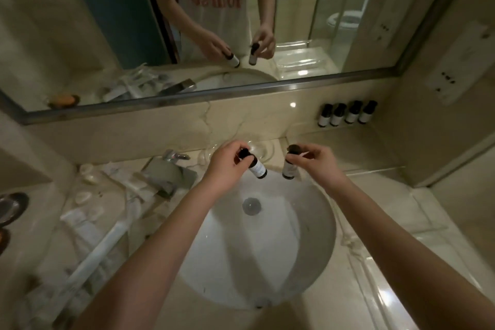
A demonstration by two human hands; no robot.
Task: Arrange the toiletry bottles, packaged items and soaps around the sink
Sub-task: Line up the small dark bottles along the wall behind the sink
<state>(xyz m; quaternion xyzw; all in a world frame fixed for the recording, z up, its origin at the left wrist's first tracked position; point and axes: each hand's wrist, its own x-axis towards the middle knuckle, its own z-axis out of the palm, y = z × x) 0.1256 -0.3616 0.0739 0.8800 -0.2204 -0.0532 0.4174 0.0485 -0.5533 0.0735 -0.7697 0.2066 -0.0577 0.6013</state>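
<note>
**A:** What are the hands holding?

**B:** One small bottle each. The left hand (227,162) pinches the left bottle (257,169) by its dark cap, fingers curled round the neck. That bottle hangs tilted, its base swung toward the right hand (316,162). The right hand pinches the cap of the right bottle (289,167) between thumb and fingertips, and that one hangs close to upright.

**A:** Do the two bottles touch?

**B:** No. They sit just beside each other with a narrow gap, both between the hands.

**A:** What is under them?

**B:** The far rim of the sink (316,236). The drain (251,206) lies below the hands, nearer the person. Neither bottle touches the basin or the surface (388,262).

**A:** Are there other bottles?

**B:** Yes. A row of four bottles (347,114) stands upright beyond the right hand and off to its right, against the wall, with dark caps and pale labels. They stand side by side, well apart from the held pair.

**A:** And on the other side?

**B:** The faucet (174,155) is just left of the left hand. Further left and nearer the person, white packets (88,222) lie scattered with some small pale ovals (80,197), possibly soaps, though it is too blurred to tell. A long white packet (93,254) lies slantwise among them.

**A:** Anything beyond the hands?

**B:** The mirror (107,21), which reflects both hands and both bottles.
</note>
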